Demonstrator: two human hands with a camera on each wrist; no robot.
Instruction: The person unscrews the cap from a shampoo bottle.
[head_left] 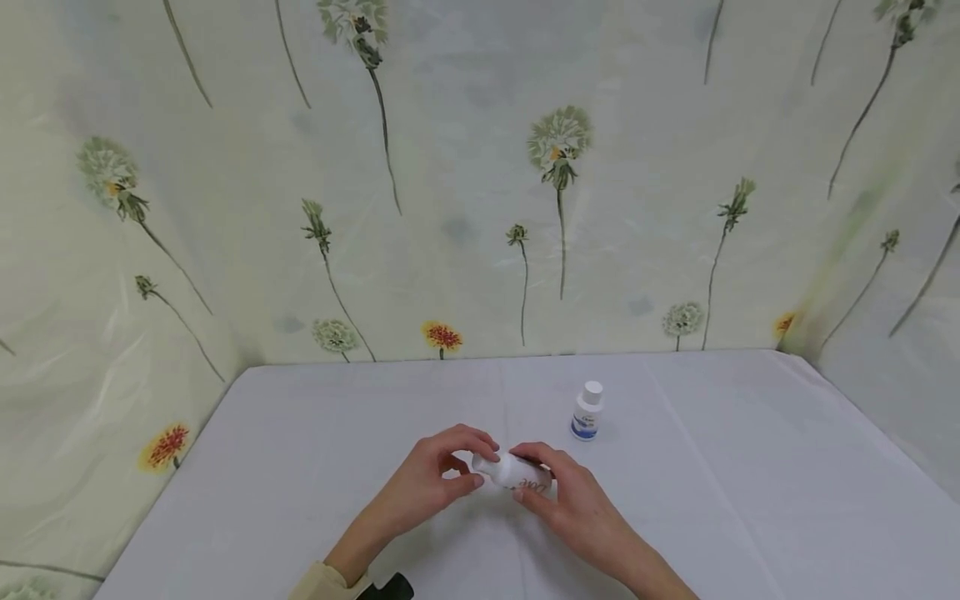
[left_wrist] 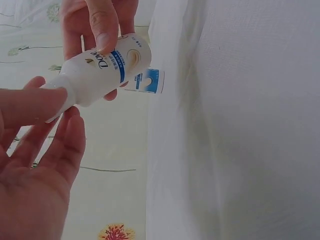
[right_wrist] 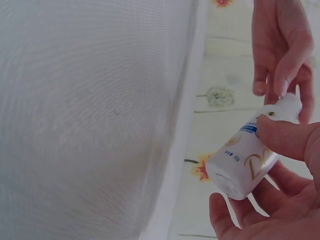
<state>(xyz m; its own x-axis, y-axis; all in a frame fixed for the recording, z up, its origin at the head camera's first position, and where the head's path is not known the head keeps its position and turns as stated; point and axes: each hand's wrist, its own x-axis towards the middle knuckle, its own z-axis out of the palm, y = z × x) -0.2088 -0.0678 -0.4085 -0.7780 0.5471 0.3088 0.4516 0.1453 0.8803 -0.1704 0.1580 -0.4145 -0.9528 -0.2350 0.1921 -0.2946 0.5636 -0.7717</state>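
Note:
A small white Dove bottle [head_left: 519,472] is held tilted, nearly on its side, over the white table, its cap end pointing left. My right hand [head_left: 583,504] grips its body near the base, thumb on one side and fingers on the other. At the other end my left hand [head_left: 427,479] has thumb and fingers around the white cap [left_wrist: 61,92]. The cap is still on the bottle neck. In the right wrist view, gold lettering and a blue label band show on the bottle [right_wrist: 245,160].
A second small white bottle [head_left: 587,412] with a blue-banded label stands upright on the table [head_left: 337,417], beyond my right hand. Flower-printed sheeting [head_left: 465,183] rises behind the table's far edge and along both sides. A black object [head_left: 396,587] shows by the left sleeve.

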